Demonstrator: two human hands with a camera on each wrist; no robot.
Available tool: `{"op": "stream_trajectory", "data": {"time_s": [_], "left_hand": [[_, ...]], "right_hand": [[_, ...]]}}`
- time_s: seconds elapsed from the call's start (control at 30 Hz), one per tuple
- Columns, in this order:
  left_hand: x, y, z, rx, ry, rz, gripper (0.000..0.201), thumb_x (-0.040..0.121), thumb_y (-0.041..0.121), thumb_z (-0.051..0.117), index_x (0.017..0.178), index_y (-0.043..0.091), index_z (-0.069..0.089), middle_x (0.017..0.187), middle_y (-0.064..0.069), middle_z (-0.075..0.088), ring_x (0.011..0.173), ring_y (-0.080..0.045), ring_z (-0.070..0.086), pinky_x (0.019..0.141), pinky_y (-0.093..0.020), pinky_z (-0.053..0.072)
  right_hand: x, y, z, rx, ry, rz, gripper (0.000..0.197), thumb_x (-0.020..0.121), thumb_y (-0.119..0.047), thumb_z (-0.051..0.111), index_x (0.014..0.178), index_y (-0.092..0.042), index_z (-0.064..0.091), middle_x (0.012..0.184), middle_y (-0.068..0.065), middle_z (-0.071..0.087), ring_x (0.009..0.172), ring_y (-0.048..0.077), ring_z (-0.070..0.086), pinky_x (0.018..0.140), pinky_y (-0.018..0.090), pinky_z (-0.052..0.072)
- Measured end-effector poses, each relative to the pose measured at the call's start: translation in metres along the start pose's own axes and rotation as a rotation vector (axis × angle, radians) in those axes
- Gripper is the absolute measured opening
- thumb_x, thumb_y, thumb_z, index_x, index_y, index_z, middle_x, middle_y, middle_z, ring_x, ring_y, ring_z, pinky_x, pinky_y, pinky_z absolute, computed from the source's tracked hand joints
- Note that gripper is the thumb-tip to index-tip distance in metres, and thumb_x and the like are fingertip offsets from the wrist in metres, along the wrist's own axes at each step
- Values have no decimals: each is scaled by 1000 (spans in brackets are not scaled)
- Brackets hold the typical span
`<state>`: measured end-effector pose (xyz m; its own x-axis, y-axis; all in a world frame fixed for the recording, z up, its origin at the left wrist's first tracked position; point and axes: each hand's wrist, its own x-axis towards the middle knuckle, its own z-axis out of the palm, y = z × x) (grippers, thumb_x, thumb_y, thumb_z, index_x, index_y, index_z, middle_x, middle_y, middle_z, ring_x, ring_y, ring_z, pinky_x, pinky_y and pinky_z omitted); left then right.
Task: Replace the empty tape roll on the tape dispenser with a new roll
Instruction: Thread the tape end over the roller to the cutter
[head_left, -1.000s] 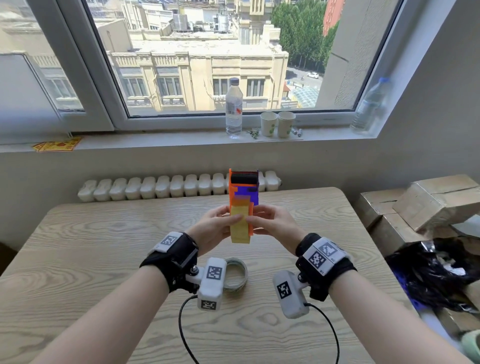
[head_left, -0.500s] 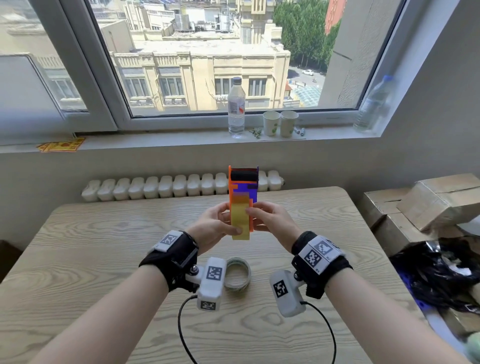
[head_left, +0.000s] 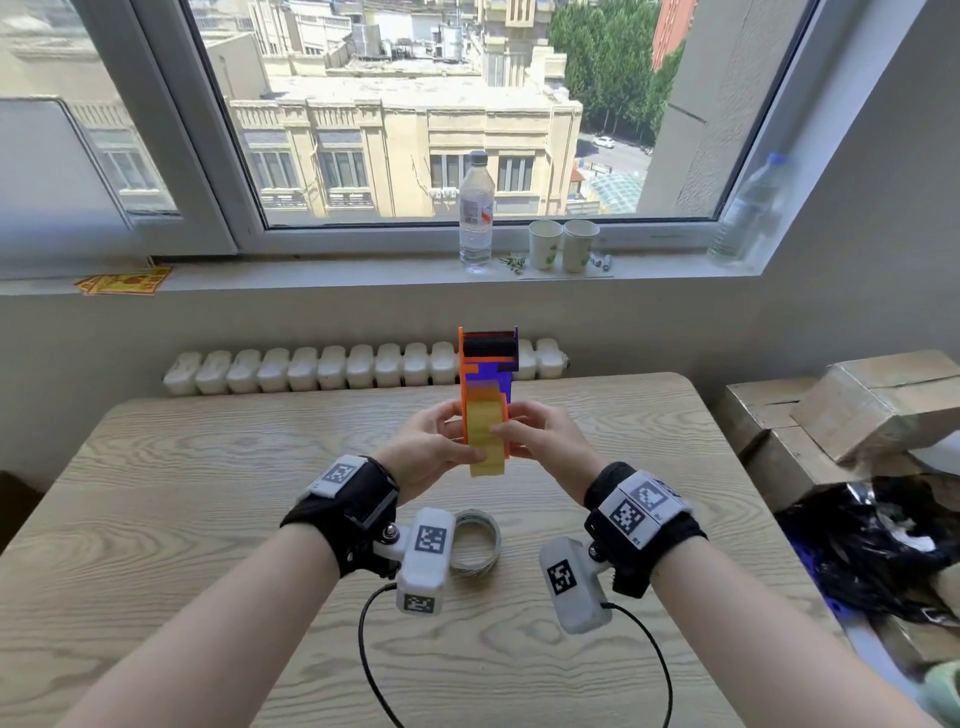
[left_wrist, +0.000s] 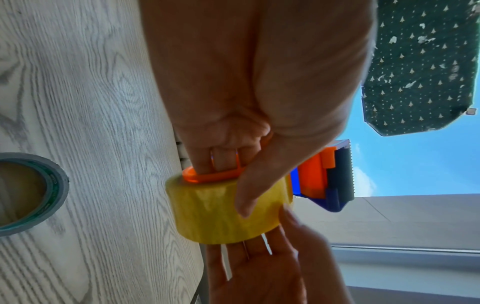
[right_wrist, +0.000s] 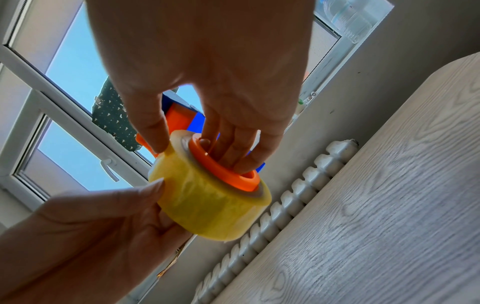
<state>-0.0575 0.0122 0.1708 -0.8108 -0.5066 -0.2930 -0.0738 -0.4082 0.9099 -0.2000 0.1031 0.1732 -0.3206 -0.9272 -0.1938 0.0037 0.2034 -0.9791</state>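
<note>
I hold an orange and blue tape dispenser (head_left: 488, 358) upright above the wooden table (head_left: 208, 493). A full yellow tape roll (head_left: 487, 436) sits on its orange hub (right_wrist: 233, 176). My left hand (head_left: 457, 441) grips the roll from the left, thumb across the yellow roll (left_wrist: 215, 209) and fingers in the hub (left_wrist: 207, 176). My right hand (head_left: 514, 431) grips it from the right, thumb on the roll (right_wrist: 207, 207) and fingers inside the hub. The empty roll (head_left: 475, 543), a thin grey-green ring, lies flat on the table under my left wrist.
A white radiator (head_left: 363, 364) runs behind the table's far edge. On the windowsill stand a water bottle (head_left: 475, 213), two paper cups (head_left: 561, 244) and another bottle (head_left: 748, 208). Cardboard boxes (head_left: 857, 405) and a black bag (head_left: 872, 545) crowd the right side.
Both hands keep their grip on the roll and dispenser, which have edged slightly up and away. My right thumb has slid a little further over the yellow roll.
</note>
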Motion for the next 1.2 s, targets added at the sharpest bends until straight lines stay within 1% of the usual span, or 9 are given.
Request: {"op": "stream_trajectory", "data": {"time_s": [0.1, 0.2, 0.47, 0.6, 0.73, 0.83, 0.93, 1.03, 1.2], "left_hand": [[-1, -1, 3, -19, 4, 8, 53, 79, -13, 55, 130, -3, 43, 123, -27, 58, 112, -37, 58, 100, -45, 46], [-3, -2, 5, -42, 22, 13, 46, 85, 5, 57, 129, -3, 46, 130, -30, 53, 113, -39, 56, 99, -45, 45], [-7, -5, 2, 7, 1, 0, 54, 79, -17, 53, 130, -1, 42, 118, -27, 60, 106, -32, 62, 93, -37, 51], [-9, -2, 4, -20, 2, 3, 45, 88, 9, 54, 130, -3, 45, 125, -27, 56, 108, -35, 58, 93, -39, 49], [-9, -4, 1, -10, 15, -2, 52, 82, -10, 55, 132, -2, 41, 124, -31, 55, 108, -36, 57, 98, -43, 44], [-9, -4, 1, 6, -4, -1, 60, 76, -21, 53, 131, 1, 42, 120, -27, 59, 106, -33, 61, 91, -38, 53], [-9, 0, 5, -18, 4, 20, 51, 82, -9, 56, 130, 0, 44, 115, -23, 62, 96, -26, 66, 77, -29, 57], [-7, 1, 8, -28, 19, 26, 46, 85, 9, 58, 129, -1, 47, 121, -23, 61, 100, -26, 65, 81, -29, 57], [-6, 1, 7, -15, 19, 16, 50, 81, -13, 55, 127, 1, 45, 109, -19, 64, 85, -18, 69, 67, -21, 55]], "right_hand": [[1, 0, 2, 29, 16, 19, 32, 87, -8, 59, 116, 3, 56, 108, 18, 65, 93, 26, 64, 88, 41, 52], [0, 0, 3, 36, 10, 35, 30, 88, -10, 58, 115, 2, 56, 103, 12, 65, 92, 26, 64, 88, 41, 52], [-1, 1, 6, 60, 10, 49, 22, 90, -10, 53, 109, -2, 58, 102, 16, 65, 91, 28, 64, 92, 46, 51], [-2, -1, 6, 65, -16, 47, 17, 90, -11, 53, 104, -5, 60, 97, 11, 66, 87, 23, 64, 88, 41, 52], [-2, -1, 6, 57, -12, 34, 25, 89, -8, 53, 112, 0, 57, 102, 14, 65, 91, 25, 64, 87, 39, 53], [-2, -1, 6, 72, -13, 38, 27, 89, -8, 53, 114, 1, 57, 103, 14, 66, 89, 24, 65, 86, 38, 54], [-2, -2, 4, 82, -21, 45, 29, 90, -10, 53, 116, 2, 56, 102, 14, 65, 89, 23, 65, 85, 37, 54], [-2, -3, 3, 73, -31, 43, 29, 90, -11, 53, 116, 3, 57, 100, 12, 66, 87, 22, 65, 84, 35, 54], [1, -2, 1, 86, -13, 55, 29, 91, -9, 49, 116, 3, 56, 103, 15, 65, 90, 26, 64, 86, 39, 53]]}}
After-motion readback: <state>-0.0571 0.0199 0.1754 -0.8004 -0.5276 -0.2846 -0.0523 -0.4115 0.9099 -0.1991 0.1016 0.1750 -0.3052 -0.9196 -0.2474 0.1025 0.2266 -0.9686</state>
